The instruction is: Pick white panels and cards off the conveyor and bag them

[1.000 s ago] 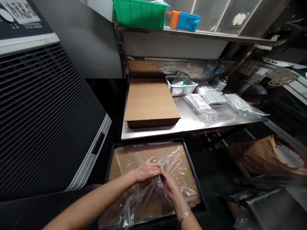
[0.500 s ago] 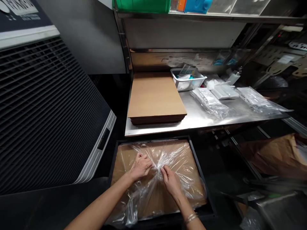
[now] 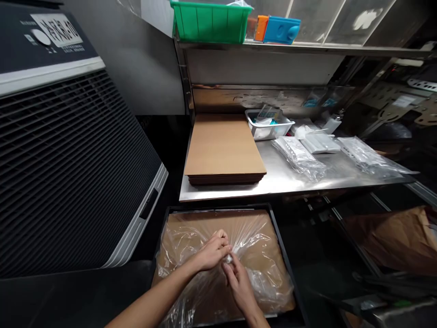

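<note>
A clear plastic bag (image 3: pixel 252 239) lies over brown cardboard (image 3: pixel 218 217) inside a black crate (image 3: pixel 273 216). Its film is gathered into a bunch at the middle, with creases fanning outward. My left hand (image 3: pixel 214 251) is closed around the gathered film from the left. Close against it, my right hand (image 3: pixel 237 275) pinches the same bunch from the lower right. The fingertips of both hands meet at the twisted plastic, and part of the bunch is hidden by them.
Behind the crate stands a metal table (image 3: pixel 276 182) with a stack of cardboard sheets (image 3: pixel 225 146), a white basket (image 3: pixel 271 130) and plastic packets (image 3: pixel 300 157). A slatted machine (image 3: pixel 78 177) rises at left. A green bin (image 3: pixel 211 23) sits on the shelf above.
My hands have come together at the gathered film; the left moved right toward the right hand. The view has tilted up slightly, showing more of the shelf.
</note>
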### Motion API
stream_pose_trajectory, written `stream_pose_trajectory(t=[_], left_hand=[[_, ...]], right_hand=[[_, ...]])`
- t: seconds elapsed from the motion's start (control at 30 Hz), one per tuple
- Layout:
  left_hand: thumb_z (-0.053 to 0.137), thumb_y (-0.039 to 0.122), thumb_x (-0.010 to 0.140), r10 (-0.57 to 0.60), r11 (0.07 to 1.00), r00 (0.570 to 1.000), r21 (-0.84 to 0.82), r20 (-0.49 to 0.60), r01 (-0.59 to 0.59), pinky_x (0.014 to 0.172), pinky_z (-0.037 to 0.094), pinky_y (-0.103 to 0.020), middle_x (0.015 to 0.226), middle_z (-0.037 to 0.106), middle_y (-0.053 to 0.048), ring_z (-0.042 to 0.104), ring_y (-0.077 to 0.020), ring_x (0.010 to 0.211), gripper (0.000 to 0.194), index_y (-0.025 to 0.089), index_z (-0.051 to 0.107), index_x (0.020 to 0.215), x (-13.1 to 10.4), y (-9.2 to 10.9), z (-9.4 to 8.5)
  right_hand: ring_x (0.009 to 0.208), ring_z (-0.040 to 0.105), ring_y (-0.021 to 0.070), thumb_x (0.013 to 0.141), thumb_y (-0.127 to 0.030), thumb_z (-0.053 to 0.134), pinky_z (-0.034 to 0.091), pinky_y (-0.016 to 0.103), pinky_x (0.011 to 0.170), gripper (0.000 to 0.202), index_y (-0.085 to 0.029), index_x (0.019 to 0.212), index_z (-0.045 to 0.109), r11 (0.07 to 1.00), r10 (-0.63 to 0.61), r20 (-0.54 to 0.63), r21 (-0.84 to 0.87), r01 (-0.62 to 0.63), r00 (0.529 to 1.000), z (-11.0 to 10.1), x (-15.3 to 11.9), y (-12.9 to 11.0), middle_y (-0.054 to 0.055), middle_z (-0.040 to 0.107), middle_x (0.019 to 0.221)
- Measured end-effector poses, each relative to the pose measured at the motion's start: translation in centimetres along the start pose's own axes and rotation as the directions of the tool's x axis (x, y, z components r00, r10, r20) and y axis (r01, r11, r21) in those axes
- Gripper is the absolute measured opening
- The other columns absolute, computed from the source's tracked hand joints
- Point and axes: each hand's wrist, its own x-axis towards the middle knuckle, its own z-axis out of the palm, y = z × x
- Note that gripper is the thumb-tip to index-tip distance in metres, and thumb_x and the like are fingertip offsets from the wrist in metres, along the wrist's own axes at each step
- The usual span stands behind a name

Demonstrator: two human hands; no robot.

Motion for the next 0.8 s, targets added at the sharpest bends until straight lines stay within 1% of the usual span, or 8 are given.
stream_pose_trajectory(t=[0.07, 0.13, 0.2, 0.3, 0.4, 0.5, 0.67, 0.8], left_hand=[[0.036, 0.045, 0.089, 0.02, 0.997, 0.998, -0.073, 0.058, -0.016, 0.083, 0.039, -0.027, 0.092, 0.047, -0.001, 0.047, -0.014, 0.089, 0.035, 0.017, 0.052, 0.075, 1.0, -0.4, 0.6], [0.038, 0.045, 0.089, 0.037, 0.99, 0.989, -0.142, 0.141, -0.016, 0.077, 0.042, -0.025, 0.091, 0.051, 0.0, 0.05, -0.0121, 0.084, 0.031, 0.018, 0.051, 0.095, 1.5, -1.6, 0.9], [0.048, 0.042, 0.085, 0.032, 0.984, 0.975, -0.178, 0.22, 0.008, 0.069, 0.044, -0.022, 0.089, 0.054, 0.0, 0.053, -0.0113, 0.077, 0.037, 0.019, 0.045, 0.114, 1.6, -2.9, 1.1], [0.067, 0.033, 0.07, -0.011, 0.989, 0.961, -0.139, 0.275, 0.051, 0.066, 0.044, -0.024, 0.086, 0.058, 0.0, 0.056, -0.0137, 0.073, 0.05, 0.019, 0.048, 0.115, 1.4, -3.7, 2.0], [0.062, 0.029, 0.072, -0.082, 0.995, 0.98, -0.038, 0.18, 0.09, 0.08, 0.041, -0.035, 0.09, 0.06, -0.005, 0.057, -0.0242, 0.087, 0.033, 0.019, 0.057, 0.104, 1.3, -3.0, 4.0], [0.043, 0.028, 0.082, -0.139, 0.99, 0.989, 0.01, 0.048, 0.138, 0.09, 0.031, -0.047, 0.098, 0.061, -0.01, 0.053, -0.0324, 0.099, 0.024, 0.019, 0.06, 0.096, 1.1, -2.3, 5.7], [0.046, 0.042, 0.081, -0.164, 0.978, 0.986, -0.127, 0.044, 0.168, 0.081, 0.039, -0.037, 0.075, 0.064, -0.005, 0.059, -0.0235, 0.078, 0.031, 0.018, 0.067, 0.078, 0.9, -3.7, 5.4], [0.042, 0.057, 0.078, -0.219, 0.91, 0.973, -0.344, 0.078, 0.232, 0.055, 0.043, -0.027, 0.066, 0.063, -0.004, 0.053, -0.0138, 0.053, 0.051, 0.014, 0.069, 0.084, 1.0, -5.4, 5.6]], right_hand=[[0.046, 0.038, 0.0091, 0.075, -0.048, 0.062, 0.029, 0.021, 0.046, 0.032, -0.016, 0.069, 0.06, 0.99, 0.058, -0.008, 0.129, -0.057, 0.998, -0.1, 0.9, 0.1, -0.004, 0.046, 0.047], [0.042, 0.031, 0.0062, 0.074, -0.051, 0.061, 0.023, 0.02, 0.042, 0.038, -0.016, 0.059, 0.054, 0.979, 0.099, -0.033, 0.184, -0.092, 0.994, -0.8, 1.6, 0.4, -0.006, 0.04, 0.042], [0.037, 0.022, 0.0038, 0.072, -0.051, 0.062, 0.015, 0.018, 0.038, 0.036, -0.016, 0.066, 0.055, 0.949, 0.182, -0.033, 0.266, -0.167, 0.983, -1.6, 2.1, 0.5, -0.009, 0.035, 0.041], [0.035, 0.013, 0.0021, 0.068, -0.05, 0.066, 0.007, 0.017, 0.034, 0.036, -0.017, 0.078, 0.057, 0.88, 0.308, -0.028, 0.389, -0.273, 0.951, -2.2, 2.7, 0.2, -0.012, 0.032, 0.041], [0.033, 0.017, 0.0015, 0.059, -0.047, 0.072, 0.008, 0.015, 0.032, 0.038, -0.017, 0.075, 0.056, 0.814, 0.393, -0.042, 0.48, -0.326, 0.919, -2.1, 3.2, -0.6, -0.012, 0.034, 0.042], [0.035, 0.033, 0.0019, 0.056, -0.041, 0.076, 0.018, 0.013, 0.032, 0.037, -0.016, 0.074, 0.058, 0.771, 0.454, -0.03, 0.514, -0.376, 0.89, -2.2, 3.3, -1.5, -0.006, 0.05, 0.051], [0.044, 0.049, 0.0058, 0.059, -0.037, 0.078, 0.031, 0.013, 0.035, 0.031, -0.018, 0.078, 0.063, 0.77, 0.514, 0.005, 0.437, -0.464, 0.858, -4.2, 2.8, -0.4, -0.003, 0.058, 0.06], [0.069, 0.062, 0.0173, 0.07, -0.041, 0.07, 0.049, 0.024, 0.054, 0.026, -0.019, 0.082, 0.065, 0.945, 0.327, -0.048, 0.017, -0.326, 0.944, -5.5, 2.2, 2.7, 0.003, 0.065, 0.079]])
